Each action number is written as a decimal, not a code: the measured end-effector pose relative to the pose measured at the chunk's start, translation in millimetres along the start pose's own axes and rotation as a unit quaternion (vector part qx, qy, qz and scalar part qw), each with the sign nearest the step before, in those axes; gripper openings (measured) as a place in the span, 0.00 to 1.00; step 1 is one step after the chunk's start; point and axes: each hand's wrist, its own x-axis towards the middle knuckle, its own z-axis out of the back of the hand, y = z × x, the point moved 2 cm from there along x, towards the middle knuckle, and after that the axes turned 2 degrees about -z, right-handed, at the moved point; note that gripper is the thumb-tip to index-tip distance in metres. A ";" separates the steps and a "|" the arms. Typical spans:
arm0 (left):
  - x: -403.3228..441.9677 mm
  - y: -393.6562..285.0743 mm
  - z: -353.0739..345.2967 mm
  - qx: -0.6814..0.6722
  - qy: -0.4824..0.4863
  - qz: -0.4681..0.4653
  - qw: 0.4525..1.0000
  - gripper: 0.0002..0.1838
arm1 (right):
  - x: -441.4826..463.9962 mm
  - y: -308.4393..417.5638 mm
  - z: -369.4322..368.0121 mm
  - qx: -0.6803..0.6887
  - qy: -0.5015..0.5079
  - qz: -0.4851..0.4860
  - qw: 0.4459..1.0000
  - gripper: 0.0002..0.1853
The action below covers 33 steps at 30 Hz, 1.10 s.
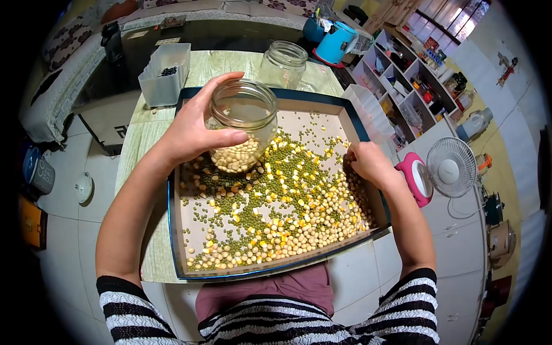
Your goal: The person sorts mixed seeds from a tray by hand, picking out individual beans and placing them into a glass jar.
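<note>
My left hand (190, 129) is wrapped round a wide-mouthed glass jar (244, 115), its thumb across the front. Pale soybeans (236, 156) fill the lower part of the jar, which is held upright over the left side of a shallow dark-blue box lid (276, 270). Green mung beans (250, 219), yellow corn kernels (307, 218) and loose soybeans (299, 246) are spread across the lid's floor. At the lid's right side my right hand (370, 162) is closed, fingers curled down near the beans. Whatever its fingertips hold is hidden.
A second glass jar (283, 64) stands behind the lid. To the left is a clear plastic container (165, 77) with dark beans; another plastic container (368, 112) sits at the right. Beyond the table are a blue kettle (337, 43) and a fan (451, 167).
</note>
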 end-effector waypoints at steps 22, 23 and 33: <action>0.3 1.7 0.7 0.010 -0.001 -0.003 1.000 0.53 | 3.9 20.8 3.6 0.163 0.009 0.036 0.986 0.07; 0.4 1.7 0.4 0.010 -0.001 -0.003 1.000 0.53 | 3.8 20.2 2.7 0.163 0.009 0.036 0.986 0.07; 0.5 3.8 1.3 -0.001 0.007 -0.022 1.000 0.50 | 10.2 76.0 99.0 0.447 -0.115 0.176 0.870 0.04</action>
